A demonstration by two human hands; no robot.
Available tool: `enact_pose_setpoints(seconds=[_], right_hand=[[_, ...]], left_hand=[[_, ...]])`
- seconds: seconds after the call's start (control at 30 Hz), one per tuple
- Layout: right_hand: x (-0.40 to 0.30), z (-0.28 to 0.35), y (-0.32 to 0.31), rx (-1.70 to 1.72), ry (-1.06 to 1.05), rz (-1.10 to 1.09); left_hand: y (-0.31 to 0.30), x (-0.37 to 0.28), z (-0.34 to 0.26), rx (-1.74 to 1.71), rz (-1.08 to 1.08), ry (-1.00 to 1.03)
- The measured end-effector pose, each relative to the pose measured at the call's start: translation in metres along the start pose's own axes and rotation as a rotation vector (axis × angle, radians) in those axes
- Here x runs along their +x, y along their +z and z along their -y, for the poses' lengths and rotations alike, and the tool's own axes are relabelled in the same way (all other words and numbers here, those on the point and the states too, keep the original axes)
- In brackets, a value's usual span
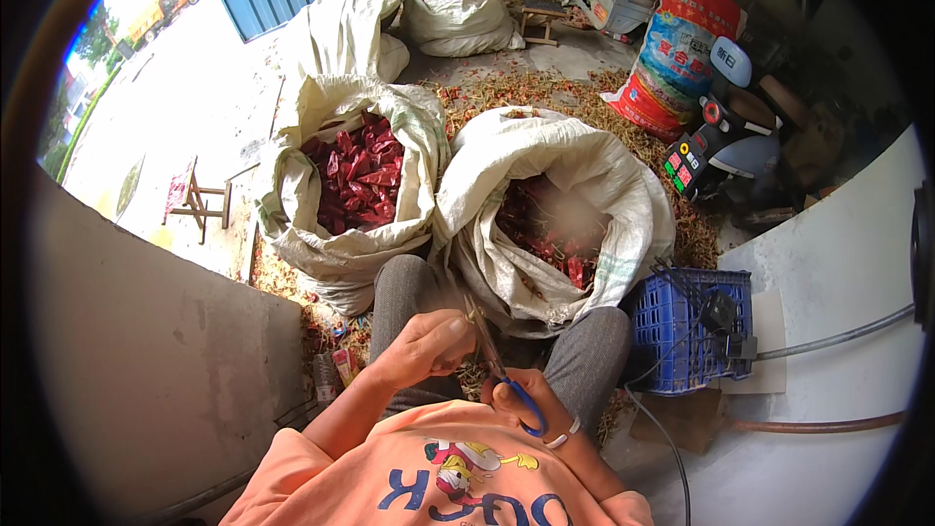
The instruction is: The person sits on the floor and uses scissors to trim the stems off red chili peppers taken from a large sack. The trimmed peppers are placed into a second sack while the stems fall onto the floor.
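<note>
My right hand [522, 391] grips a pair of scissors [488, 347] by its blue handles, with the blades pointing up and away from me. Close beside the blades, my left hand [434, 343] is curled, and a small pale stem [470, 315] pokes out at its fingertips. Whatever else this hand holds is hidden. Ahead of my knees, on the right, an open white woven sack [621, 183] contains dark red dried chili peppers [577, 270] and straw-coloured stems. The sack [292, 197] to its left is filled with glossy red dried chilies [361, 172].
Stems and chili bits [555, 91] litter the floor. A blue plastic crate [676, 332] with cables stands by my right knee. Farther right are a printed sack [665, 58] and an electric scooter [738, 135]. A folding stool [197, 197] stands left; another chili-filled sack [464, 25] is behind.
</note>
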State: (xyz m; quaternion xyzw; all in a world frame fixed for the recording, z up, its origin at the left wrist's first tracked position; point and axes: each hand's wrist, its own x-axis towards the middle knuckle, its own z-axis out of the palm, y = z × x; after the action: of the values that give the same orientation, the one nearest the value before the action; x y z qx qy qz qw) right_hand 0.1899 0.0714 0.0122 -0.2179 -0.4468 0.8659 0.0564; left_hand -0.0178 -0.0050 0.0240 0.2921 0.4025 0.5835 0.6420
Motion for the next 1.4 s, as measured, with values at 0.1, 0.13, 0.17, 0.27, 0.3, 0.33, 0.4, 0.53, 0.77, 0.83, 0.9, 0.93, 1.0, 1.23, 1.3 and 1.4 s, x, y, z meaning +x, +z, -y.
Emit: enact_pose_setpoints(seconds=[0.1,0.13,0.17,0.27,0.3,0.33,0.4,0.53,0.77,0.83,0.9,0.93,1.0,1.23,1.3,1.4], right_hand=[[-0.004,-0.001,-0.002,0.277,0.084,0.148],[-0.004,-0.003,-0.002,0.231,0.07,0.098],[-0.003,-0.007,-0.001,0.185,0.057,0.048],[0.005,-0.012,-0.006,-0.343,-0.198,-0.169],[0.009,-0.009,-0.006,-0.584,-0.315,-0.25],[0.006,0.007,-0.007,-0.821,-0.277,-0.274],[0.005,0.011,-0.011,-0.995,-0.335,-0.318],[0.006,0.02,-0.006,-1.131,-0.387,-0.352],[0.009,0.009,-0.002,-1.201,-0.456,-0.447],[0.008,0.011,0.003,-1.173,-0.428,-0.449],[0.008,0.01,0.007,-1.144,-0.411,-0.466],[0.008,0.008,0.01,-1.129,-0.407,-0.482],[0.008,0.005,0.012,-1.121,-0.417,-0.504],[0.013,-0.008,0.001,-1.04,-0.404,-0.459],[0.015,-0.009,-0.005,-0.943,-0.32,-0.46],[0.016,-0.027,-0.029,-0.904,-0.261,-0.563]], left_hand=[[0.001,0.0,-0.001,0.002,0.005,0.015],[0.002,0.0,-0.001,-0.003,0.005,0.022],[0.002,0.0,-0.001,0.04,0.003,0.028],[0.003,-0.001,-0.004,0.147,-0.003,0.024],[0.004,-0.002,-0.006,0.164,-0.006,0.008],[0.004,-0.004,-0.008,0.182,-0.01,-0.009],[0.001,-0.005,-0.01,0.278,-0.017,-0.013],[0.005,-0.008,-0.017,0.476,-0.032,-0.033],[0.0,-0.01,-0.018,0.484,-0.015,-0.059],[0.001,-0.011,-0.019,0.503,-0.026,-0.043],[-0.001,-0.01,-0.015,0.478,-0.026,-0.057],[-0.002,-0.01,-0.014,0.466,-0.026,-0.065],[-0.003,-0.009,-0.012,0.45,-0.038,-0.078],[-0.006,-0.004,-0.006,0.345,-0.079,-0.127],[-0.011,-0.001,-0.003,0.355,-0.186,-0.124],[-0.033,0.016,-0.017,0.554,-0.425,-0.056]])
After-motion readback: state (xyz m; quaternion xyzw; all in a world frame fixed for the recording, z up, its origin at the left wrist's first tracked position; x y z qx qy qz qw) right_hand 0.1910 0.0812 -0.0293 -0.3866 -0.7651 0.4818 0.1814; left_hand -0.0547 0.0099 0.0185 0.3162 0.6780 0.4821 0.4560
